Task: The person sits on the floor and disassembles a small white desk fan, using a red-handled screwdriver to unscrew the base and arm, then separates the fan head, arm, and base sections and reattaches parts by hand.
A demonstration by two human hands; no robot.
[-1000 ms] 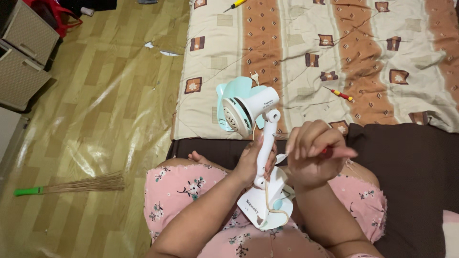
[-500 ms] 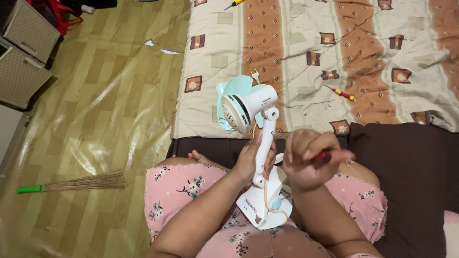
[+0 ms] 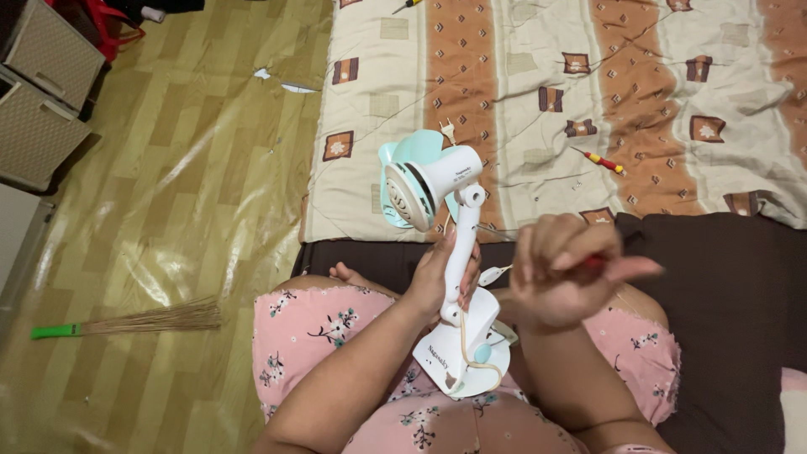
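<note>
A small white and mint-green table fan stands tilted on my lap. My left hand grips its white stem just above the round base. My right hand is closed around a small red-handled tool, only a bit of red showing between the fingers. That hand hovers a little to the right of the fan's stem, apart from it. A thin cord with a white plug trails from the fan onto the quilt.
A patterned beige and brown quilt covers the mattress ahead. A red and yellow screwdriver lies on it, another yellow one at the top edge. A straw broom lies on the plastic-covered floor at left. Woven drawers stand at the upper left.
My right hand has drawn away to the right from the fan's stem, still closed on the red tool. The fan has barely shifted.
</note>
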